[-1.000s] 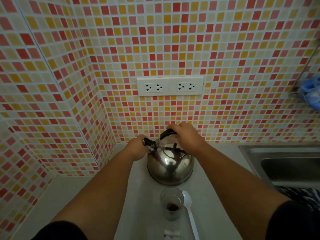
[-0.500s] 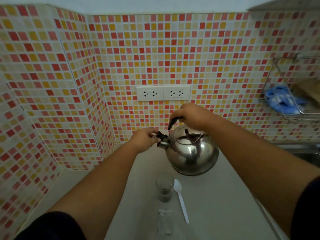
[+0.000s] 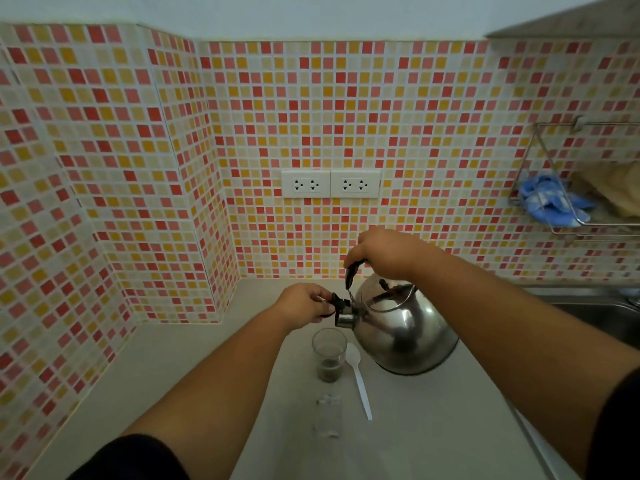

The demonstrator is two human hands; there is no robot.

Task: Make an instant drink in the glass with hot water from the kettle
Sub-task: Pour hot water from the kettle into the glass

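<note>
A shiny steel kettle is tilted to the left above the counter, its short spout just over a clear glass that holds dark powder at the bottom. My right hand is closed around the kettle's black handle. My left hand pinches the black spout cap at the kettle's left side. A white plastic spoon lies on the counter right of the glass. No stream of water is visible.
An empty clear sachet lies in front of the glass. A steel sink is at the right, and a wire rack with a blue cloth hangs above it. Two wall sockets sit on the tiled wall behind.
The kettle has been lifted off the counter, moved right and tilted toward the glass. My left hand stayed on the spout cap and my right hand on the handle.
</note>
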